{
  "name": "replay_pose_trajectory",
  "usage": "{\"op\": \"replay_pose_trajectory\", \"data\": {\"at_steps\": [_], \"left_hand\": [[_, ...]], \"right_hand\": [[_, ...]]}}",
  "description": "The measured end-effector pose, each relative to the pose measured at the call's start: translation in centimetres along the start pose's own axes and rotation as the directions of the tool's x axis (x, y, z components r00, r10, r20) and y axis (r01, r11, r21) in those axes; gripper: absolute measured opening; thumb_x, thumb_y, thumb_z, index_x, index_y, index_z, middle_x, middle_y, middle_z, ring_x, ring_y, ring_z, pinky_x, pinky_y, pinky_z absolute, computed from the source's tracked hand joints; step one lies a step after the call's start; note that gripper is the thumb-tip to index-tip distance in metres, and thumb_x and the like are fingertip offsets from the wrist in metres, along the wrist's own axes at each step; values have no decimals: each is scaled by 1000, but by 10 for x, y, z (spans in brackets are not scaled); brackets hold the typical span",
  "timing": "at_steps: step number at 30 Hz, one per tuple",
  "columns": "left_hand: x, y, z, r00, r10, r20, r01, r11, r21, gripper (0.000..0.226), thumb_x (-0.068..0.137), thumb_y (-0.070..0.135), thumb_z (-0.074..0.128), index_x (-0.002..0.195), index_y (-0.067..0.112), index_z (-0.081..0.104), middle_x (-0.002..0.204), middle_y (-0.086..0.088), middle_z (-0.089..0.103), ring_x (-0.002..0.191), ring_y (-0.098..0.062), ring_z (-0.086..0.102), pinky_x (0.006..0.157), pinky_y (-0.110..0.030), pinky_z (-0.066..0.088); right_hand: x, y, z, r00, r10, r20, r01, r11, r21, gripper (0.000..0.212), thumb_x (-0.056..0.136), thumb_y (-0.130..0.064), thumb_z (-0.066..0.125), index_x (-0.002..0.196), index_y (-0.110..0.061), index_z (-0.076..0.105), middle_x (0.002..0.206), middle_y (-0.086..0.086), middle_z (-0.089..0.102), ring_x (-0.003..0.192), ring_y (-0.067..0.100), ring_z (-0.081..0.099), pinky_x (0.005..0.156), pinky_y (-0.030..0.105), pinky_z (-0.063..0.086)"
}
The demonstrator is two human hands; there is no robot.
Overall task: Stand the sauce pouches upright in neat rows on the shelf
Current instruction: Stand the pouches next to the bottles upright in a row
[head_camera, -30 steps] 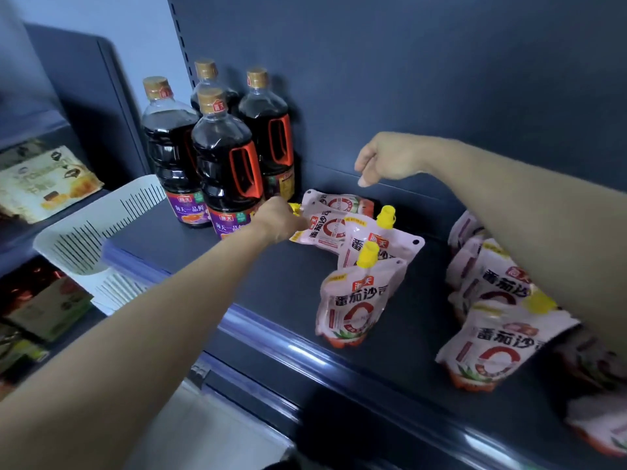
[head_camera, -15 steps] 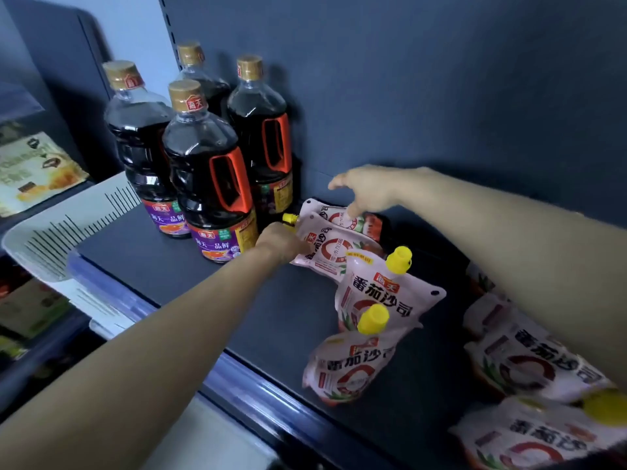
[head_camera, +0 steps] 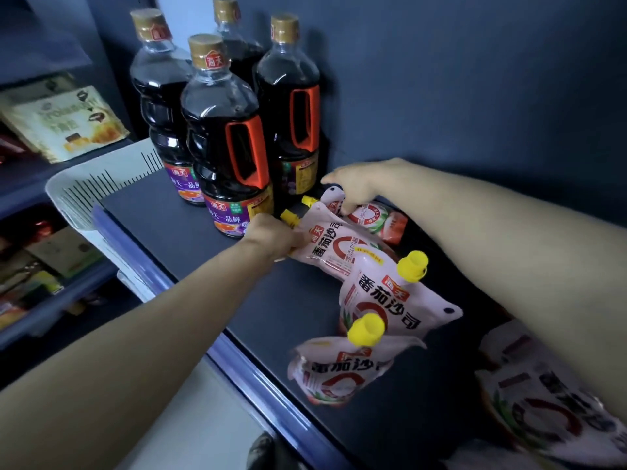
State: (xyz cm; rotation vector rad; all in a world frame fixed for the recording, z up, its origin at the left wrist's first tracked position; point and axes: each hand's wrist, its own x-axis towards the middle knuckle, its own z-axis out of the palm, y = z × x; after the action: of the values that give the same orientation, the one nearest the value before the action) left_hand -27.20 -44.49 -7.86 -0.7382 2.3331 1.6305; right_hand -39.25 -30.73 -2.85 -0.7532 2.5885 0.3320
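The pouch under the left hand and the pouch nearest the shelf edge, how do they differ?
The pouch under the left hand lies flat, spout toward the bottles; the front pouch stands roughly upright, cap up. The left hand grips the flat one; nothing touches the front one. The flat one sits farther back, the front one near the shelf edge. Both are pink with yellow caps.

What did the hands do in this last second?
The right hand came down from the back wall and took hold of the rear lying pouch. The left hand kept its grip on the nearer lying pouch. The two standing pouches and the bottles stayed put.
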Motion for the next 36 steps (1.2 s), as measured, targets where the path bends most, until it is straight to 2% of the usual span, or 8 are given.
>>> {"op": "replay_pose_trajectory", "data": {"at_steps": [5,8,12,17,24,27,31,36], "left_hand": [[-10,-3,-11,1000,19,-25,-19,999,-29,32,71,13,78,58,8,49,60,-6,51,55,-19,47,61,-31,45],[-17,-1,-15,998,61,-24,-63,995,-75,26,74,10,76,59,8,55,57,-1,56,49,-12,52,43,-16,48],[-26,1,-17,992,122,-25,-124,987,-104,22,77,10,73,61,9,57,60,-1,61,51,-10,56,37,-12,46],[-35,18,-15,964,265,-30,-266,963,-36,23,77,15,73,59,13,58,60,-1,59,52,-12,54,50,-22,46],[-59,59,3,808,576,128,-590,795,142,12,74,16,73,67,9,66,64,-5,57,55,-11,45,51,-21,39],[-68,69,14,766,608,209,-640,753,153,15,73,13,74,62,11,64,61,-5,58,53,-10,45,50,-16,39],[-73,76,23,732,627,266,-677,716,173,13,73,13,75,67,3,68,66,-12,63,60,-15,50,59,-26,43],[-77,84,25,714,599,363,-690,689,221,21,72,19,76,55,18,64,51,4,59,37,4,44,42,-9,38]], "right_hand": [[10,-6,0,999,-2,54,3,1000,-29,92,72,-33,77,148,-24,27,152,-1,33,134,25,41,105,43,42],[8,-14,-1,999,-26,48,29,998,-48,86,72,-28,79,145,-18,36,143,7,39,126,29,47,101,43,46],[0,-22,0,998,-61,3,61,996,-59,34,73,-18,78,105,-8,70,103,11,68,93,30,63,70,30,50],[-38,-15,-23,993,5,-115,-24,986,-167,18,73,-21,75,71,-12,60,72,7,54,76,27,56,59,26,40],[-121,19,-45,954,250,-166,-269,957,-106,10,75,-14,70,82,-7,67,72,10,59,79,29,59,48,21,34],[-152,31,-41,917,343,-203,-353,936,-15,11,76,-10,68,70,-8,60,56,5,47,74,28,56,47,20,32],[-177,36,-26,874,421,-241,-400,907,133,11,79,-7,63,90,-4,66,52,4,51,73,27,62,55,23,42],[-189,42,-12,853,472,-222,-399,865,306,4,83,-7,58,86,-7,61,66,15,67,50,14,56,63,27,50]]}}
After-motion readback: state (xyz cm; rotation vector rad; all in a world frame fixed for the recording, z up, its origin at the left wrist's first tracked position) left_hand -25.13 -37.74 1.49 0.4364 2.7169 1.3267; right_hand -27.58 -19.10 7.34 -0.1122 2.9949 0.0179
